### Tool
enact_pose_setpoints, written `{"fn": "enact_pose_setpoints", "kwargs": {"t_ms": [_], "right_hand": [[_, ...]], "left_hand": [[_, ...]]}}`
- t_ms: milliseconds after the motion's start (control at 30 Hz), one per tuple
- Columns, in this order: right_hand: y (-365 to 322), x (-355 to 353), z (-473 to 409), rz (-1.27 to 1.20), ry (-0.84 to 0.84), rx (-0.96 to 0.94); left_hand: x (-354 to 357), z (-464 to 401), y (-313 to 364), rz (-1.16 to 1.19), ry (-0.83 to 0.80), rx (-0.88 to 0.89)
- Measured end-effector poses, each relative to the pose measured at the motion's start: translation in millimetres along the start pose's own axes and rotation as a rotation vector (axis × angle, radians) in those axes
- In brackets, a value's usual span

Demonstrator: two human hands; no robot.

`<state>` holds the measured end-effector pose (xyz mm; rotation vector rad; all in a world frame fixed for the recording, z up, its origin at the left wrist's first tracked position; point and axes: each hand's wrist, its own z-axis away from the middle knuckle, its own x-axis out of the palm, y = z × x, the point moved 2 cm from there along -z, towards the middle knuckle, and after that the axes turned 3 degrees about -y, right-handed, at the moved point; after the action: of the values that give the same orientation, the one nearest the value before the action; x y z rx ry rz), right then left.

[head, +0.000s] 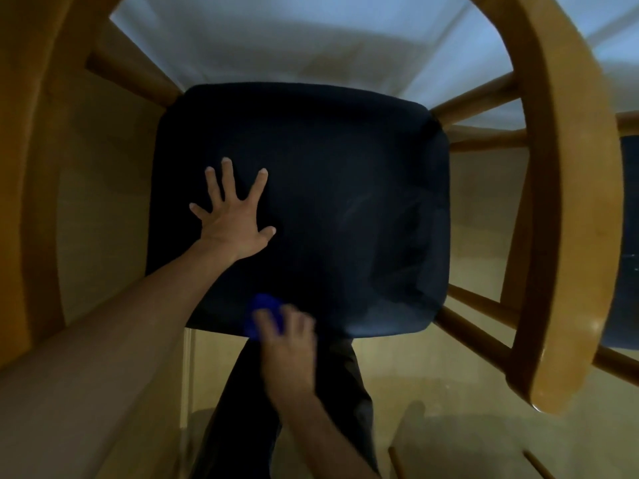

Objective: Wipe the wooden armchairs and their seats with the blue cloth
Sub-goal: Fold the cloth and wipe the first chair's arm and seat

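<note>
The left hand (233,216) lies flat on the dark seat (328,188) left of the frame's centre, fingers spread wide apart and palm down, holding nothing; judging by the straight arm behind it, it serves as a prop, steadying the person as they lean over the chair and keeping the cushion from shifting under the rubbing. The right hand (288,344), in the lower middle of the frame and blurred by motion, has its fingers curled together and clamped on the blue cloth (261,314), which bunches out from beneath the fingertips and presses on the seat's near edge, just above the person's dark trouser leg (238,409). That placement suggests the front border of the cushion is the strip being wiped now. The wooden armrest (567,202) curves down the right side of the frame, with spindles (473,102) running from it to the seat; a second dark seat (627,236) shows at the far right edge. No brand, label or writing can be read anywhere.
</note>
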<state>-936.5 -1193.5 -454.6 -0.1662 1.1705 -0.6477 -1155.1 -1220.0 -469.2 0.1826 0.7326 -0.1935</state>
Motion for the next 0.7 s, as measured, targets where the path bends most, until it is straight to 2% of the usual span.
{"fn": "enact_pose_setpoints", "kwargs": {"t_ms": [67, 133, 167, 267, 333, 400, 467, 500, 567, 633, 700], "right_hand": [[-21.3, 10.1, -3.0, 0.022, -0.121, -0.177], [-2.8, 3.0, -12.5, -0.016, -0.118, -0.154], [16.2, -8.6, -16.2, -0.022, -0.069, -0.086], [104.4, -61.9, -40.8, -0.111, 0.175, 0.285], [157.3, -102.6, -65.4, -0.113, 0.275, 0.511], [181.9, -128.6, -95.1, -0.195, 0.417, 0.705], [168.1, -130.8, -124.9, -0.153, 0.479, 0.819], [147.5, -125.1, -139.4, -0.099, 0.486, 0.787], [87.1, -105.5, -169.3, -0.025, 0.434, 0.505], [29.4, -80.4, -178.4, 0.025, 0.288, 0.184], [5.7, -66.6, -167.0, 0.067, 0.145, -0.071]], "left_hand": [[-0.6, -1.1, -1.7, 0.012, 0.007, 0.004], [-1.8, -0.7, -2.2, 0.02, 0.018, 0.002], [-1.6, 0.5, -1.2, 0.025, 0.027, 0.001], [-0.8, 0.4, 1.5, 0.047, 0.044, -0.008], [-3.1, -1.5, 1.0, 0.06, 0.054, -0.009], [-7.2, -4.0, -2.3, 0.075, 0.071, -0.003], [-9.2, -4.9, -4.0, 0.061, 0.074, 0.005], [-9.1, -4.7, -4.5, 0.055, 0.071, 0.008], [-8.8, -6.2, -6.0, 0.049, 0.08, 0.012], [-8.5, -5.2, -7.1, 0.038, 0.082, 0.023], [-8.0, -4.8, -8.1, 0.036, 0.096, 0.023]]}}
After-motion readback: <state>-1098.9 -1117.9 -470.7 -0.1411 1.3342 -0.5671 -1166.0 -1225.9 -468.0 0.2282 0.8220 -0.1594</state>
